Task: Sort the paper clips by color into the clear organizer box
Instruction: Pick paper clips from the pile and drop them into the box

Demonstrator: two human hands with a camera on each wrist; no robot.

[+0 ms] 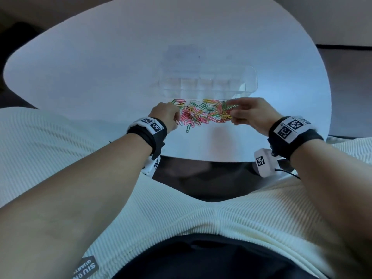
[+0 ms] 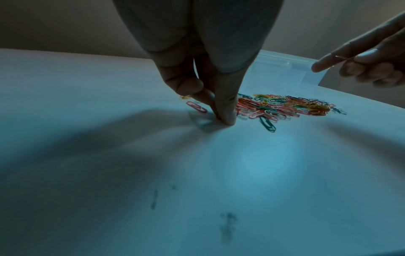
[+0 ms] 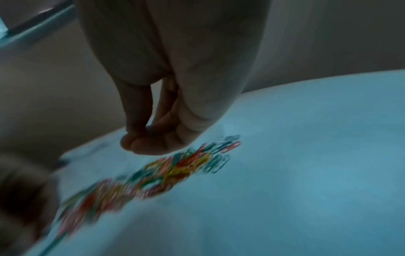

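From the head view, the mixed paper clips (image 1: 203,113) lie heaped just before the clear organizer box (image 1: 209,82). At the left wrist, the left hand (image 2: 210,90) pinches down at the white table (image 2: 87,138); better to lift one colour cleanly. The right hand (image 2: 361,62) pinches a single clip; its own view is blurred.

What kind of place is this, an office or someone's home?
Hard to say; likely a plain desk or craft spot. A round white table holds a pile of coloured paper clips and a clear plastic organizer box.
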